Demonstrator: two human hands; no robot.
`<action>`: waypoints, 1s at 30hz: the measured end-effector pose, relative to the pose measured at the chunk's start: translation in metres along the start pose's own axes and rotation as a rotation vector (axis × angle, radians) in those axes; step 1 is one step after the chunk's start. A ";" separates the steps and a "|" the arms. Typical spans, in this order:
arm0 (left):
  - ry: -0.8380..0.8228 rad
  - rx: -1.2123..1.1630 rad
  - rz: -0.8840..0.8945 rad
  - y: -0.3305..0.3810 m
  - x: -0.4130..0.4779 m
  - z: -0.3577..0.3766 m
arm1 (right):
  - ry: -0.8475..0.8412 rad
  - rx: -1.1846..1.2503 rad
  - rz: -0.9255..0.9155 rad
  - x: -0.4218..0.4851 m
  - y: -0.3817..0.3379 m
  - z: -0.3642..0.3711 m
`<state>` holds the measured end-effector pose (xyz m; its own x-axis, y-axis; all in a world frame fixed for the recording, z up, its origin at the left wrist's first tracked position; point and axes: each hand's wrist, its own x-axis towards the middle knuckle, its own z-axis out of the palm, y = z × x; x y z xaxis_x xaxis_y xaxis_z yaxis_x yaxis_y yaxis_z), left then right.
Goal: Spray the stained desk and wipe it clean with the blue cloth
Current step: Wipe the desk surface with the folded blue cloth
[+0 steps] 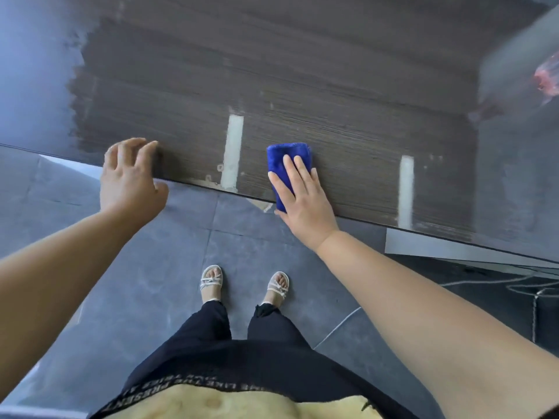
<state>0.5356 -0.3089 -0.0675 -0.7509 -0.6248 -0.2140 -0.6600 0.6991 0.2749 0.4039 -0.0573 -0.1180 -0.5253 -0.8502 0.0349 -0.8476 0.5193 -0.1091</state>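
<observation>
A dark wood-grain desk (302,86) fills the upper half of the head view, with pale marks near its front edge. A folded blue cloth (282,160) lies at the front edge, right of a pale strip (232,152). My right hand (302,195) lies flat on the cloth's near half, fingers spread over it, pressing it to the desk. At the desk's front left edge, my left hand (130,179) has its fingers apart, fingertips touching the wood, holding nothing. No spray bottle is in view.
A second pale strip (406,192) marks the desk to the right. A blurred red and grey object (547,80) sits at the far right. Below the desk are grey floor tiles (121,282), my feet in sandals, and a cable (514,285) on the floor at right.
</observation>
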 end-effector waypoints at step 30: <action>0.018 -0.141 -0.002 -0.061 0.021 -0.014 | -0.041 0.014 -0.179 0.092 -0.112 0.018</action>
<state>0.5603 -0.3691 -0.0760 -0.7481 -0.6334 -0.1978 -0.6511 0.6430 0.4033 0.4519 -0.1950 -0.1209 -0.3622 -0.9320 0.0146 -0.9261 0.3581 -0.1184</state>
